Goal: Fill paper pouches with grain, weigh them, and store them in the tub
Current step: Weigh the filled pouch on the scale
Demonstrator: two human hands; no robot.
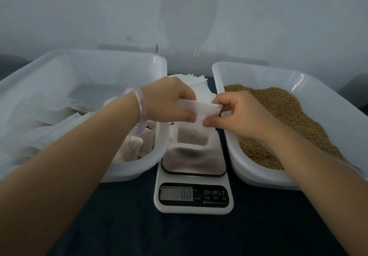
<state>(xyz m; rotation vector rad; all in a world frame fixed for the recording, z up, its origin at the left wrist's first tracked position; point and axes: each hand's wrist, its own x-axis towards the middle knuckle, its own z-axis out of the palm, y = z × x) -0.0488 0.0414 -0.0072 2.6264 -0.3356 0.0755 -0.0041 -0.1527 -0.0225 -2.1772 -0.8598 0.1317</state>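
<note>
A white paper pouch point(196, 125) with brown grain showing in its lower part hangs just above the kitchen scale point(193, 178). My left hand point(171, 100) pinches its top left edge and my right hand point(237, 114) pinches the top right edge. The scale display point(186, 194) reads 0.0. On the right, a white tub point(326, 104) holds loose brown grain point(278, 112). To the left stands another white tub point(59, 70) with several filled pouches point(137, 146) lying in it.
A stack of empty white pouches point(199, 82) lies behind the scale, between the two tubs. Everything rests on a dark blue cloth point(179, 233). A pale wall stands close behind the tubs.
</note>
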